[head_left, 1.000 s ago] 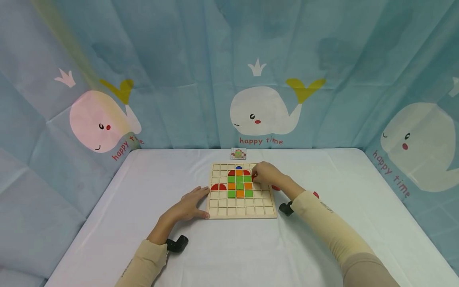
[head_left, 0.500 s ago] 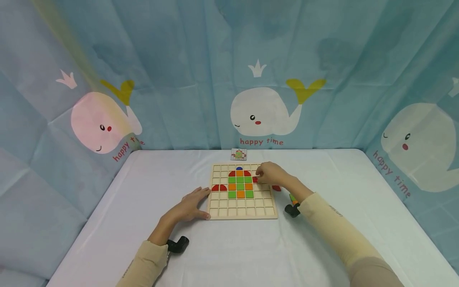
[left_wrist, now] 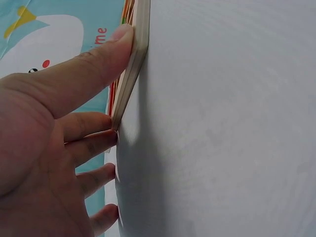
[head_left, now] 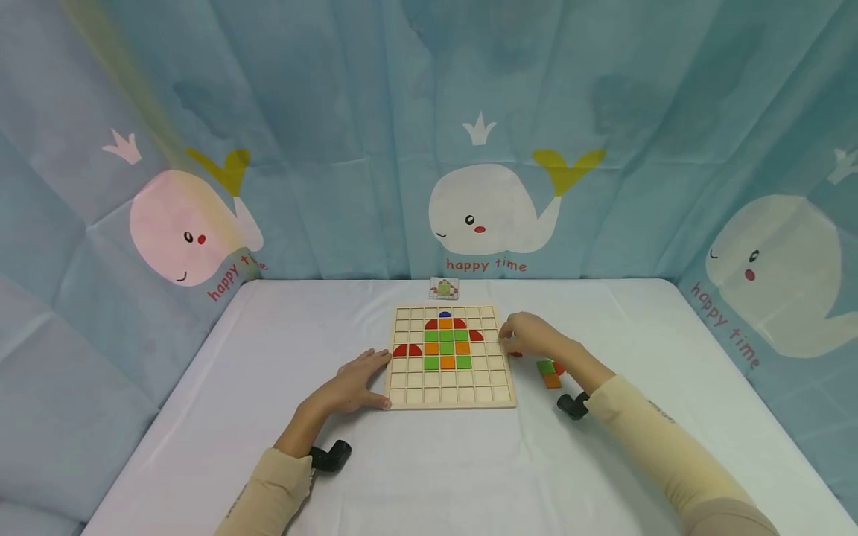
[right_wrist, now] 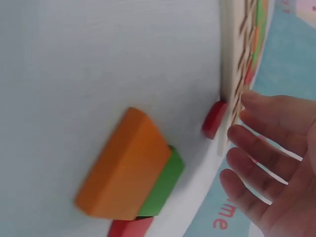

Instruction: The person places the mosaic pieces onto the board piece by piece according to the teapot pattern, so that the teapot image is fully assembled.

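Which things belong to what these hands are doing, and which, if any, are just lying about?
Seemingly part of the job: wooden grid board, coloured tiles set in it, loose tiles to its right, picture card.
Seemingly just surroundings: whale-print curtain, white tablecloth.

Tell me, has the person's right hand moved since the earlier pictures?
Yes. In the head view, the right hand has moved rightward, from over the wooden board to its right edge.

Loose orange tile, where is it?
In the head view, the orange tile lies on the table, right of the board, beside a loose green tile.
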Motion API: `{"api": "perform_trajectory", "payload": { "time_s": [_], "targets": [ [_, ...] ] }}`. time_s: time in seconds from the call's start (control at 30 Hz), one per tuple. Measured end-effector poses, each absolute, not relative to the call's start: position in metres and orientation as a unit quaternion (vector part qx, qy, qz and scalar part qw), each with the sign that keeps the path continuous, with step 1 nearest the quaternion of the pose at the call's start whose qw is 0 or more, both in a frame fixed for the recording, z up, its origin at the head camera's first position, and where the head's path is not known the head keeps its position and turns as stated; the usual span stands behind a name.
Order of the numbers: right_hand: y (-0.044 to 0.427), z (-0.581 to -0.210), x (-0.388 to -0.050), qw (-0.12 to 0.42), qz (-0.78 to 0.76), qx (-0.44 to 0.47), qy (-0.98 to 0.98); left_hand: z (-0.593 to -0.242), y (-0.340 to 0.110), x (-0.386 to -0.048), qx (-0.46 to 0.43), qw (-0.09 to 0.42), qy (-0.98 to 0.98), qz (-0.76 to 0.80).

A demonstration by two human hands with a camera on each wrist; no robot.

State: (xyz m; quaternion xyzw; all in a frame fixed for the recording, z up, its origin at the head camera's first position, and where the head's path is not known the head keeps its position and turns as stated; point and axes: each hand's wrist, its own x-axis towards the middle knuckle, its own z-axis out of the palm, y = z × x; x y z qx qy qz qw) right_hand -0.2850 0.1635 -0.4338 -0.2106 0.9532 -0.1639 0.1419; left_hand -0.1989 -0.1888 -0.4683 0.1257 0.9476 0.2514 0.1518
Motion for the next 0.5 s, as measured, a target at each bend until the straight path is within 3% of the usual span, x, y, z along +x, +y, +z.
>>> {"api": "perform_trajectory", "payload": {
  "time_s": [0.5],
  "targets": [
    [0.1716, -0.4402, -0.2827, 0.134, -0.113, -0.218, 0.96, -0.466, -0.1881, -0.1998, 0.125, 0.155, 0.947, 0.25]
  ]
}}
